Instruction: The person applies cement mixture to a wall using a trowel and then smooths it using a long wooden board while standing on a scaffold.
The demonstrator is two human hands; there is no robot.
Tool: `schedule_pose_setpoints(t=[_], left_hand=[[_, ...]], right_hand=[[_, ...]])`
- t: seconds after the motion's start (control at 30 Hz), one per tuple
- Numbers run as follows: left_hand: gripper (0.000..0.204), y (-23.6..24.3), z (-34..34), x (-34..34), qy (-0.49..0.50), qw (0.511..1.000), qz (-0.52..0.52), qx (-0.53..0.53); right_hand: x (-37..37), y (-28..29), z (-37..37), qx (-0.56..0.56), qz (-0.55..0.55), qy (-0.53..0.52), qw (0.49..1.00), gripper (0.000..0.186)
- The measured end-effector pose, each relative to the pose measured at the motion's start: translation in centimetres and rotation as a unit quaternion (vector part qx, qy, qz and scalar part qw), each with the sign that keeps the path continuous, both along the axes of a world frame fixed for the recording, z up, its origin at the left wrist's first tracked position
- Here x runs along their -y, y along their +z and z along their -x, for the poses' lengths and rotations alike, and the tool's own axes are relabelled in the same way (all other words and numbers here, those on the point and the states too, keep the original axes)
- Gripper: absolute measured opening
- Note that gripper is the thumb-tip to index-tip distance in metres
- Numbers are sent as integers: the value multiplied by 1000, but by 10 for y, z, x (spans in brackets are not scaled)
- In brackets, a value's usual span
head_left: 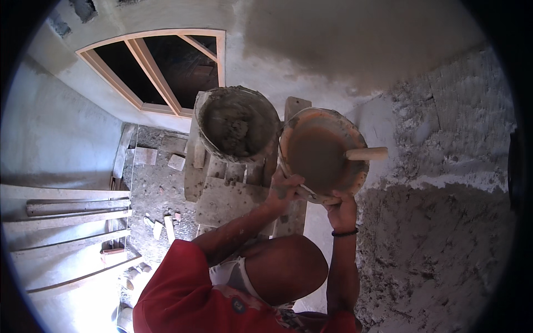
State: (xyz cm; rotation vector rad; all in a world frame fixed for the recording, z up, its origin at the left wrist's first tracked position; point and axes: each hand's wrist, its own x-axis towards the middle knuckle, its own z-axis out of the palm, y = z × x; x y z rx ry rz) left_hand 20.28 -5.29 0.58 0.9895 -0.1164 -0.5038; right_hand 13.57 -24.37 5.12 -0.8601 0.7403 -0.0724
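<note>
Neither of my hands is in view. Below me, a co-worker in a red shirt (189, 294) raises both arms to a round orange bucket (358, 130). The co-worker's left-side hand (283, 188) grips the bucket's near left rim, and the other hand (341, 211), with a dark wristband, holds it from below. Inside is murky grey-brown liquid (316, 161). A wooden handle (369, 154) sticks out over its right rim; whatever it belongs to is hidden. Just left stands a second bucket (204, 130), crusted with grey mortar and holding a heap of mortar (236, 130).
Mortar-smeared planks (230, 202) lie beneath the buckets. A wooden window frame (147, 72) is set in the far wall. Rough, partly plastered wall (438, 244) rises at the right. Boards (72, 219) run along the left, and rubble (158, 225) lies on the floor below.
</note>
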Motion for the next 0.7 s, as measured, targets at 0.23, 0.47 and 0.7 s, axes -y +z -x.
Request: schedule_pose_setpoints(t=[0.23, 0.47, 0.7], left_hand=[[34, -17, -7, -6, 48, 997, -39, 53], [34, 14, -15, -16, 75, 988, 104, -83], [37, 20, -20, -30, 78, 964, 244, -68]], right_hand=[[-20, 45, -30, 30, 73, 76, 994, 45], [-26, 65, -49, -64, 189, 145, 969, 41], [-8, 92, -78, 57, 475, 148, 866, 85]])
